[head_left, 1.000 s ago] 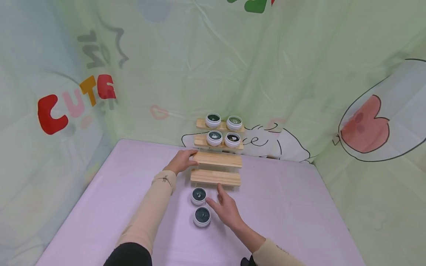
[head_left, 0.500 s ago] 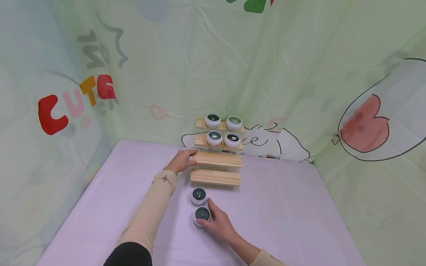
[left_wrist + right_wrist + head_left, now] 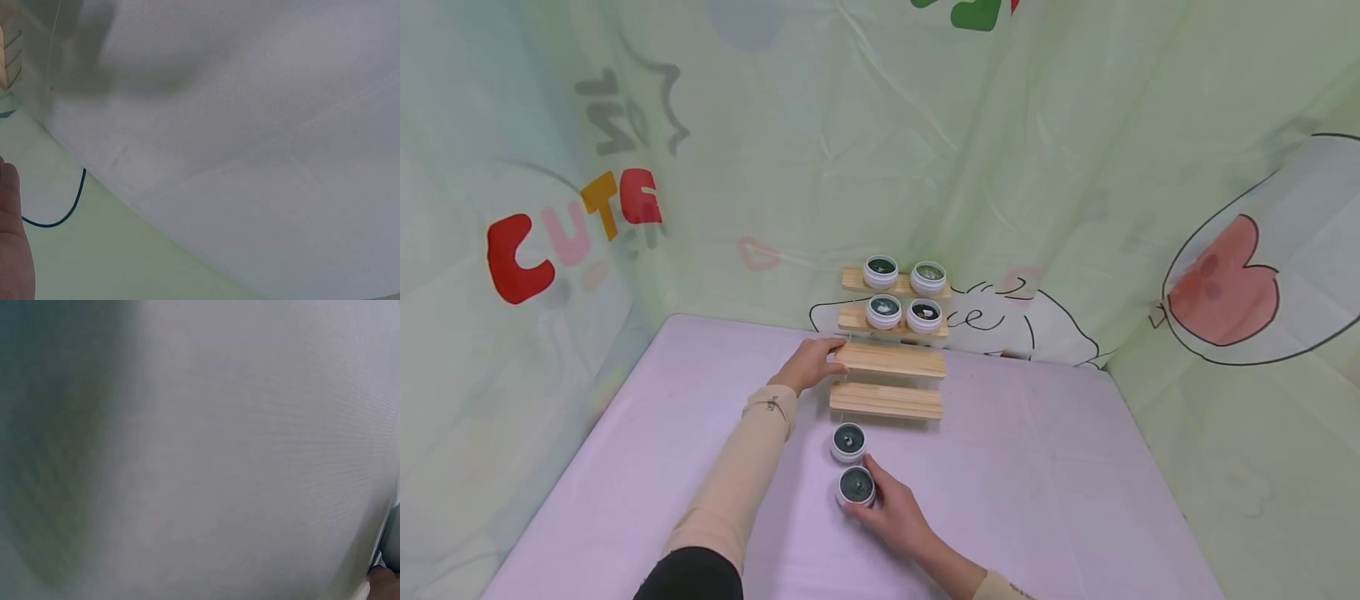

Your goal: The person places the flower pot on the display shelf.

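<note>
My left hand (image 3: pixel 808 364) holds the left end of a stepped wooden display stand (image 3: pixel 891 359), thumb and fingers at one of its middle planks. My right hand (image 3: pixel 895 510) grips a small round white jar (image 3: pixel 856 485) with a dark top, thumb on its near side and a finger on its far side. Just behind it, a similar jar (image 3: pixel 848 440) stands on the table in front of the stand. In the left wrist view, part of my left hand (image 3: pixel 14 244) shows at the edge. The right wrist view shows mostly blurred cloth, with a sliver of hand at the corner.
Two jars stand on the top plank, a dark green one (image 3: pixel 880 270) and a lighter green one (image 3: pixel 928 277). The plank below bears two more, a teal jar (image 3: pixel 883 310) and a black-topped jar (image 3: pixel 923 314). A pale lilac cloth (image 3: pixel 1037 483) covers the table; printed curtains (image 3: pixel 775 167) surround it.
My right hand has moved from the stand's front edge back toward me and taken hold of the nearer jar. My left hand has stayed on the stand.
</note>
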`<action>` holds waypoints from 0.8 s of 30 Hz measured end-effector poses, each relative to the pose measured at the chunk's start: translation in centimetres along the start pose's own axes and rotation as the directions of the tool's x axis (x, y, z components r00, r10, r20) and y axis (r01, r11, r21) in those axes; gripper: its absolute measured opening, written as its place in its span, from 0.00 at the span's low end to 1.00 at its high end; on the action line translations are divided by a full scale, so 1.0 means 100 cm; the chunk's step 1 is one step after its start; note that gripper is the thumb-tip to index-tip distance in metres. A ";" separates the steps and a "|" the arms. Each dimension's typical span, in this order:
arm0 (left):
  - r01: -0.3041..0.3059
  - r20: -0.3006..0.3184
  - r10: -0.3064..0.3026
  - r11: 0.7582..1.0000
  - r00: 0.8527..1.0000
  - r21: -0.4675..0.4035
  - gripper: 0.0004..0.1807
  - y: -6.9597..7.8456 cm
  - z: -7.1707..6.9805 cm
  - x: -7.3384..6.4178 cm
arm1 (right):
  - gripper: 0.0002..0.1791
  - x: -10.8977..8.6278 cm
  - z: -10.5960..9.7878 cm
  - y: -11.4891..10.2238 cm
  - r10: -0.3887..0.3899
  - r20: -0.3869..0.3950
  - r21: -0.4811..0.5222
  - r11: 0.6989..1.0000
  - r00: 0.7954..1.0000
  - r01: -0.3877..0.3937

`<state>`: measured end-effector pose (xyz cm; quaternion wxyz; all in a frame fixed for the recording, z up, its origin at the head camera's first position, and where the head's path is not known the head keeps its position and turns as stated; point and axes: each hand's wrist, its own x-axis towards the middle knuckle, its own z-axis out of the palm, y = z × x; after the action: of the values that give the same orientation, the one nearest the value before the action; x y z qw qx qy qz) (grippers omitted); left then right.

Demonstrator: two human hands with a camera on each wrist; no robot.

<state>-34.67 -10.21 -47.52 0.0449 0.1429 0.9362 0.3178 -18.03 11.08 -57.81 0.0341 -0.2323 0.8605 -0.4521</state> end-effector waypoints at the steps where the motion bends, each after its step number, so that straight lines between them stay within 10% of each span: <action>1: 0.005 0.004 -0.004 1.000 1.000 -0.002 0.33 0.000 0.000 0.000 | 0.46 -0.001 0.000 0.000 0.002 -0.002 0.009 1.000 1.000 -0.002; 24: 0.025 0.012 -0.024 1.000 1.000 -0.010 0.34 0.005 -0.003 -0.003 | 0.42 0.007 -0.020 -0.011 0.080 -0.126 0.132 0.989 0.989 -0.063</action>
<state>-34.33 -10.10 -47.00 0.0550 0.1331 0.9360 0.3212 -18.81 11.77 -55.65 0.0088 -0.1684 0.8379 -0.5191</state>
